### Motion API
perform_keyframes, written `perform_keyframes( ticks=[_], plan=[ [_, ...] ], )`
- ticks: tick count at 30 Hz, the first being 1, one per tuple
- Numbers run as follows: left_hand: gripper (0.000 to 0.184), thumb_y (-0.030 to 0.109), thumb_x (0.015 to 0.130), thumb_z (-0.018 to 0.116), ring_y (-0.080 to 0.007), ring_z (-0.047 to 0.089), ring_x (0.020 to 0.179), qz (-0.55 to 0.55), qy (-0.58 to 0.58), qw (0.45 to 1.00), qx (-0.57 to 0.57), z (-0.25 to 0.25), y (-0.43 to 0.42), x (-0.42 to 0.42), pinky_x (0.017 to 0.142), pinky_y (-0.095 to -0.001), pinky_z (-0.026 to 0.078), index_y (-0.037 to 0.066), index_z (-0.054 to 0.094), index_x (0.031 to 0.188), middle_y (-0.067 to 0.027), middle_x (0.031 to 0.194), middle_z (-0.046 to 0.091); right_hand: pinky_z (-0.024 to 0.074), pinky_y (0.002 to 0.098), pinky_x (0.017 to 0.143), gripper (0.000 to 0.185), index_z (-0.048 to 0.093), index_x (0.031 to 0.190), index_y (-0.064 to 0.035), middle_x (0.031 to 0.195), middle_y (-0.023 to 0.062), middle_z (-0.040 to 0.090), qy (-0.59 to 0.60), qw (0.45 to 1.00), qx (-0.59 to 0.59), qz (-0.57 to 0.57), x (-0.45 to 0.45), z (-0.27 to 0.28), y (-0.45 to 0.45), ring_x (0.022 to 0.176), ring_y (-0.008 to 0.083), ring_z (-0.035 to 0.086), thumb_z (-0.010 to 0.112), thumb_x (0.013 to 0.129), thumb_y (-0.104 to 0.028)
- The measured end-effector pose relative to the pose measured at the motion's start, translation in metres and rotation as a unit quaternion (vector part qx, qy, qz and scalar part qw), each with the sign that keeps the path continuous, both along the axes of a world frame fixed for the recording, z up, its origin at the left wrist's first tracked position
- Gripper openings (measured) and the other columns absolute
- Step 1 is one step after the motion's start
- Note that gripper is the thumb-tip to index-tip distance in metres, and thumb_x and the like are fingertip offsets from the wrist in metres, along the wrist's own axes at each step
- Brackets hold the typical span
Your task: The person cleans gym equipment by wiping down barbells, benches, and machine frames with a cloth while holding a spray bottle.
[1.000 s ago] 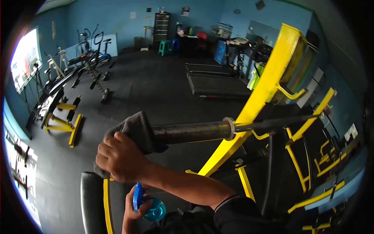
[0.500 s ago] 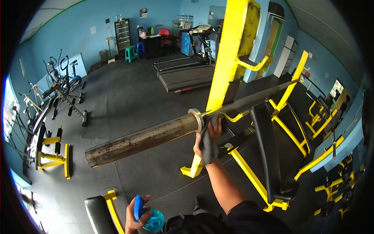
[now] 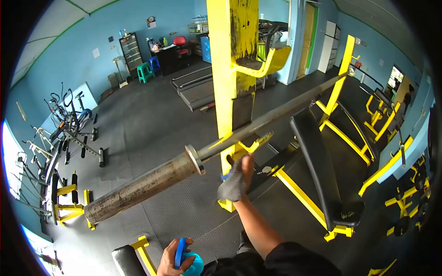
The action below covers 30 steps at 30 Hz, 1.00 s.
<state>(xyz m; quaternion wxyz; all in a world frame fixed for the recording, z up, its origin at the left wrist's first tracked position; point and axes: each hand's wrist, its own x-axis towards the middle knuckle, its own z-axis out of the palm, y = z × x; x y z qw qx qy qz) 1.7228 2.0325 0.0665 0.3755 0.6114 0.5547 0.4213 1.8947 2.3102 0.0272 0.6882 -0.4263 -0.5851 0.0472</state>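
Note:
My left hand [image 3: 168, 258], low in the view, is wrapped around a spray bottle [image 3: 192, 265] with a blue trigger head and blue liquid. A grey cloth [image 3: 231, 185] is in my right hand [image 3: 246, 171], which is closed around it against the yellow rack upright [image 3: 223, 101], just under the bar. Above that hand the long barbell [image 3: 142, 187] rests across the rack, its worn, rusty sleeve and collar pointing toward the lower left. A yellow hook [image 3: 251, 146] sits by the bar, close to my right fingers.
A black padded bench [image 3: 315, 168] on a yellow frame stands to the right, under the bar. Another padded seat [image 3: 127, 261] is at the bottom left. Behind are a treadmill [image 3: 193, 87], exercise bikes [image 3: 69, 112] and a green stool [image 3: 145, 72]. A yellow J-hook [image 3: 267, 64] juts from the upright.
My right hand has moved with the cloth from beside the barbell's collar down to the upright below the bar. The view has shifted. My left hand still holds the spray bottle.

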Motion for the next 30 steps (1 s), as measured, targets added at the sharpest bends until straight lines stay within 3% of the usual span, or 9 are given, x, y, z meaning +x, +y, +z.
perform_keyframes(
  ticks=[5, 10, 11, 13, 15, 20, 24, 27, 30],
  plan=[
    [0.049, 0.014, 0.066, 0.077, -0.0276, 0.065, 0.097, -0.031, 0.051, 0.998, -0.037, 0.009, 0.040, 0.022, 0.080, -0.0355, 0.057, -0.004, 0.057, 0.107, -0.0196, 0.108, 0.062, 0.0486, 0.0415, 0.087, 0.031, 0.058, 0.110, 0.0070, 0.106, 0.0235, 0.061, -0.179, 0.970, 0.033, -0.159, 0.000, 0.030, 0.005, 0.095, 0.0387, 0.060, 0.059, 0.090, -0.018],
    [0.047, 0.013, 0.071, 0.076, -0.0252, 0.064, 0.099, -0.022, 0.035, 0.997, -0.058, 0.024, 0.062, 0.044, 0.082, -0.0339, 0.055, -0.003, 0.056, 0.109, -0.0188, 0.112, 0.061, 0.0466, 0.0396, 0.096, 0.039, 0.054, 0.117, 0.0102, 0.115, 0.0238, 0.059, -0.143, 0.984, 0.055, -0.090, 0.019, -0.033, 0.011, 0.104, 0.0354, 0.060, 0.052, 0.096, -0.022],
    [0.047, 0.013, 0.071, 0.076, -0.0252, 0.064, 0.099, -0.014, 0.038, 0.998, -0.051, 0.024, 0.064, 0.044, 0.082, -0.0339, 0.055, -0.003, 0.056, 0.109, -0.0188, 0.112, 0.061, 0.0428, 0.0364, 0.098, 0.042, 0.051, 0.123, 0.0062, 0.120, 0.0179, 0.056, 0.083, 0.991, -0.090, 0.050, 0.026, -0.066, 0.020, 0.109, 0.0289, 0.055, 0.046, 0.098, -0.027],
    [0.048, 0.014, 0.072, 0.076, -0.0243, 0.064, 0.098, -0.023, 0.030, 0.997, -0.069, 0.015, 0.066, 0.045, 0.082, -0.0335, 0.055, -0.004, 0.056, 0.112, -0.0183, 0.112, 0.061, 0.0353, 0.0298, 0.101, 0.049, 0.045, 0.134, -0.0017, 0.129, 0.0059, 0.051, 0.477, 0.741, -0.357, 0.308, 0.034, -0.107, 0.039, 0.119, 0.0159, 0.046, 0.035, 0.101, -0.037],
    [0.050, 0.015, 0.072, 0.077, -0.0244, 0.065, 0.097, -0.014, 0.028, 0.998, -0.063, 0.006, 0.072, 0.046, 0.082, -0.0335, 0.055, -0.004, 0.055, 0.114, -0.0179, 0.112, 0.061, 0.0287, 0.0328, 0.106, 0.067, 0.039, 0.137, 0.0014, 0.133, 0.0050, 0.046, 0.437, 0.747, -0.333, 0.373, 0.049, -0.058, 0.039, 0.122, 0.0147, 0.040, 0.040, 0.097, -0.053],
    [0.051, 0.018, 0.074, 0.073, -0.0274, 0.066, 0.086, -0.035, 0.023, 0.999, -0.008, 0.008, 0.089, 0.063, 0.077, -0.0359, 0.055, -0.005, 0.055, 0.116, -0.0195, 0.105, 0.061, 0.0416, 0.0301, 0.093, 0.041, 0.051, 0.129, -0.0028, 0.128, 0.0086, 0.053, 0.354, 0.641, -0.166, 0.660, 0.079, -0.029, 0.122, 0.112, 0.0177, 0.054, 0.046, 0.098, -0.029],
    [0.051, 0.021, 0.074, 0.071, -0.0262, 0.065, 0.083, -0.019, 0.028, 0.999, 0.025, 0.013, 0.091, 0.069, 0.075, -0.0364, 0.053, -0.004, 0.055, 0.116, -0.0180, 0.103, 0.062, 0.0413, 0.0310, 0.096, 0.039, 0.048, 0.132, -0.0011, 0.131, 0.0099, 0.052, 0.284, 0.785, -0.173, 0.523, 0.064, -0.055, 0.086, 0.114, 0.0181, 0.053, 0.036, 0.100, -0.021],
    [0.050, 0.021, 0.075, 0.070, -0.0254, 0.064, 0.082, -0.001, 0.014, 1.000, 0.023, 0.008, 0.083, 0.069, 0.074, -0.0363, 0.053, -0.003, 0.055, 0.117, -0.0171, 0.101, 0.061, 0.0381, 0.0309, 0.097, 0.044, 0.051, 0.127, 0.0019, 0.127, 0.0127, 0.055, 0.213, 0.834, -0.354, 0.365, 0.069, -0.125, 0.063, 0.114, 0.0213, 0.052, 0.037, 0.100, -0.030],
    [0.051, 0.021, 0.075, 0.069, -0.0250, 0.064, 0.081, -0.004, 0.007, 0.999, 0.032, -0.003, 0.074, 0.062, 0.073, -0.0360, 0.052, -0.003, 0.055, 0.118, -0.0165, 0.099, 0.061, 0.0504, 0.0372, 0.068, 0.048, 0.062, 0.112, -0.0044, 0.101, 0.0097, 0.065, 0.197, 0.819, -0.484, 0.237, 0.097, -0.126, 0.053, 0.081, 0.0234, 0.064, 0.051, 0.092, -0.046]
  ],
)
